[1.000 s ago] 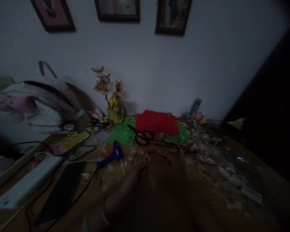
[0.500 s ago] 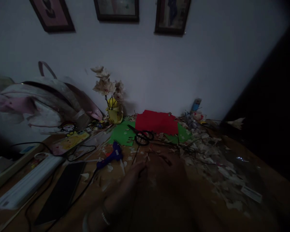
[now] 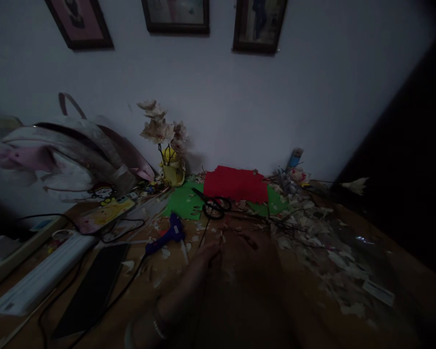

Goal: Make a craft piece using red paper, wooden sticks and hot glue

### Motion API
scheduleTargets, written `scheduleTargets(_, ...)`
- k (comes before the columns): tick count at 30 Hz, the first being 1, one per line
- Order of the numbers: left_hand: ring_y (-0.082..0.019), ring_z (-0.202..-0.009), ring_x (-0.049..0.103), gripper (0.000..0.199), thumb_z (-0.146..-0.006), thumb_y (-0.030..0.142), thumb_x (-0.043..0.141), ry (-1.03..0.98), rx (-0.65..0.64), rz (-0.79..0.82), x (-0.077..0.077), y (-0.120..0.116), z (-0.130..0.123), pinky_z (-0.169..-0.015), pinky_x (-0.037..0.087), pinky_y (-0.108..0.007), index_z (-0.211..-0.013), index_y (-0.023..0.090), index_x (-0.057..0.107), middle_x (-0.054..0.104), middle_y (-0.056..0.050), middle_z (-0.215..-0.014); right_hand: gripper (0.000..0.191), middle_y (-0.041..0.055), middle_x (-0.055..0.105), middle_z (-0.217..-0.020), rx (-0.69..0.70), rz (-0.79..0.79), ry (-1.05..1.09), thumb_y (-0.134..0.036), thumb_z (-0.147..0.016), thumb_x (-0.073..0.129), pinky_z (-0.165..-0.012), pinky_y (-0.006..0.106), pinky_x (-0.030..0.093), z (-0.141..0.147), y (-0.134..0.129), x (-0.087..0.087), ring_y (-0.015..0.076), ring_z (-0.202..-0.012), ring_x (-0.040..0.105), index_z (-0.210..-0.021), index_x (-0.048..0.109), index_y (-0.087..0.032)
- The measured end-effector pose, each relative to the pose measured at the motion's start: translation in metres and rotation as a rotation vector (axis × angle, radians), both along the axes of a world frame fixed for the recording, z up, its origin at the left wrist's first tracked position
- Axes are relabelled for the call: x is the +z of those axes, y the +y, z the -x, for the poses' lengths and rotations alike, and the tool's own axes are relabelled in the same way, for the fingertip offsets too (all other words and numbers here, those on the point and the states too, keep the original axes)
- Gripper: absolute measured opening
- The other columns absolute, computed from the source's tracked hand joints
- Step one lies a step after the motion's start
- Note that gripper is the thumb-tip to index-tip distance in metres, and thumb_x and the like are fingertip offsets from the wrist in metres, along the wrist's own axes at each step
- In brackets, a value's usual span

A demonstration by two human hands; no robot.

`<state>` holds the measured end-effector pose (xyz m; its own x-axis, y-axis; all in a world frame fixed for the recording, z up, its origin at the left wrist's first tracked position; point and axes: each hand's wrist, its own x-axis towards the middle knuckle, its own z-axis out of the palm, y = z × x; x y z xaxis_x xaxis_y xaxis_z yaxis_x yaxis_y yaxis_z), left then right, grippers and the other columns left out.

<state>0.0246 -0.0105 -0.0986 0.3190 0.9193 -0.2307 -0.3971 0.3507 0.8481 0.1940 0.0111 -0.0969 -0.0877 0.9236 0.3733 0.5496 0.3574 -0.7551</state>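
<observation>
The picture is very dark. My left hand is low in the middle, with thumb and fingers closed on a thin dark stem, which has a small pale bit near its tip. My right hand is just to its right, deep in shadow, its fingers curled; what lies in them is hidden. Beyond both hands, black-handled scissors rest open on green paper and red paper. A blue hot glue gun lies left of my left hand.
Pale petal-like scraps spread over the right of the wooden table. At left are a black phone-like slab, a long white box, a power strip and cords. Behind stand a yellow pot of pale flowers and a backpack.
My hands stay almost in place. The fingers of my right hand have shifted very slightly beside the stem; the things on the table have not moved.
</observation>
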Motion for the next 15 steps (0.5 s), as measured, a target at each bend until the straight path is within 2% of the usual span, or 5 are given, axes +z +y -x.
scheduleTargets(5,-0.002,-0.034,0.02,0.023,-0.069,0.036,0.058,0.024,-0.003,-0.03,-0.0029,0.0027,0.0009,-0.036,0.008,-0.019,-0.067,0.015,0.05,0.031,0.011,-0.042,0.017,0.0027,0.07,-0.087,0.001,-0.004,0.026,-0.031,-0.081,0.053,-0.071,0.028,0.047,0.0013,0.001,-0.0014,0.0191,-0.082,0.064,-0.085,0.069,-0.026)
scheduleTargets(11,-0.003,-0.03,0.019,0.026,-0.068,0.042,0.058,0.04,0.044,0.011,-0.0075,0.0055,-0.0002,-0.034,0.009,-0.019,-0.066,0.018,0.048,0.032,0.011,-0.038,0.024,0.005,0.071,-0.084,-0.106,0.03,0.241,-0.034,-0.076,0.053,-0.059,0.026,0.048,0.0018,0.0017,-0.0041,0.0186,-0.071,0.064,-0.087,0.068,-0.019)
scheduleTargets(15,-0.005,-0.034,0.03,0.024,-0.067,0.038,0.059,0.082,0.111,-0.05,-0.0068,0.006,-0.0019,-0.036,0.018,-0.019,-0.063,0.018,0.047,0.037,0.008,-0.041,0.025,0.0044,0.07,-0.087,-0.092,0.034,0.158,-0.034,-0.078,0.053,-0.063,0.026,0.049,-0.0036,0.0033,-0.0037,0.0188,-0.075,0.064,-0.092,0.068,-0.02)
